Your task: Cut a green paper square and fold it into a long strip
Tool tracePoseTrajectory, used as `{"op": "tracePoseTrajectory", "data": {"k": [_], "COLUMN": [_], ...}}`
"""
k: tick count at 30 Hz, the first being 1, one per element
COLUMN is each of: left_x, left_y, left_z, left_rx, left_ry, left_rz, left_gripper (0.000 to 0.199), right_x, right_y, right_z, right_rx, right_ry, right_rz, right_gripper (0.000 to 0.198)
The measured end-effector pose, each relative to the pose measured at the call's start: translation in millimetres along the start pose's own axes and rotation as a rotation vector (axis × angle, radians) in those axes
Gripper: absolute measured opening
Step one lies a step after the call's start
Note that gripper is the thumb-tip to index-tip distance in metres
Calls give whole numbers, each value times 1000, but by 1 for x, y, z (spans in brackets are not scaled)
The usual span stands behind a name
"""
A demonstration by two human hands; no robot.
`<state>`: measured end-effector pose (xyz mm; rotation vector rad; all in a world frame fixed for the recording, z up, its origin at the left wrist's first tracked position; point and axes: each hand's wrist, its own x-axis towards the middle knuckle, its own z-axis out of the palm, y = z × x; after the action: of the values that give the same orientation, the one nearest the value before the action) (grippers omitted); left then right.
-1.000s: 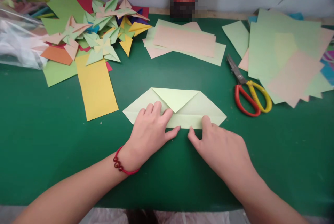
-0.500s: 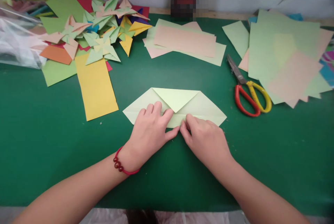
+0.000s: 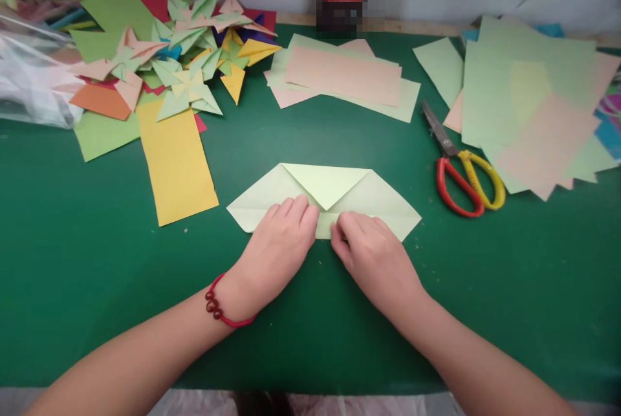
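Observation:
A pale green sheet of paper (image 3: 334, 183) lies on the table in front of me, its top folded down into a triangle and its side corners pointed. A crease runs across it near the bottom edge. My left hand (image 3: 286, 235) is closed at the near edge, left of the middle, with the fingers curled over the paper. Just to the right, my right hand (image 3: 371, 241) pinches the same edge between thumb and fingers. A short stretch of the near edge shows between the two hands. The fingertips of my left hand are mostly hidden.
Scissors (image 3: 456, 164) with red and yellow handles lie at the right, beside stacked pale paper (image 3: 528, 54). Cut strips (image 3: 344, 76) lie behind the folded sheet. Folded paper stars (image 3: 189, 86) and a yellow sheet (image 3: 179, 164) are at the left, near a plastic bag (image 3: 33, 73).
My left hand has curled its thumb and fingers in and drawn slightly left, away from the middle. My right hand has shifted a little left along the edge. The paper stays nearly in place.

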<state>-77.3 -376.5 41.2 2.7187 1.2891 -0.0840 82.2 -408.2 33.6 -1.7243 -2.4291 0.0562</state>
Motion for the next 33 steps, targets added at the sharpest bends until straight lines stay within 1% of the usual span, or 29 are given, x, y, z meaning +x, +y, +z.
{"op": "tracePoseTrajectory", "data": {"k": [4, 8, 12, 18, 21, 25, 29, 33], "left_x": [0, 1, 0, -1, -1, -5, -11, -19], "left_y": [-1, 1, 2, 1, 2, 4, 7, 8], "left_z": [3, 3, 1, -2, -4, -6, -8, -11], "left_rx": [-48, -22, -12, -71, -70, -16, 67, 107], "left_ry": [-2, 32, 44, 16, 9, -1, -44, -108], "left_rz": [-10, -7, -12, -16, -12, 1, 10, -41], "left_gripper": [15, 12, 14, 15, 10, 6, 10, 16], "right_x": [2, 3, 3, 3, 3, 2, 1, 1], "right_y": [0, 0, 0, -2, -3, -4, -4, -4], "right_z": [3, 6, 7, 5, 5, 7, 8, 8], "right_rx": [91, 86, 78, 74, 60, 30, 33, 31], "right_ry": [-24, -18, -10, -13, 4, 26, 26, 25], "right_rz": [29, 48, 47, 48, 44, 33, 33, 34], "right_gripper": [22, 22, 20, 18, 18, 18, 17, 18]}}
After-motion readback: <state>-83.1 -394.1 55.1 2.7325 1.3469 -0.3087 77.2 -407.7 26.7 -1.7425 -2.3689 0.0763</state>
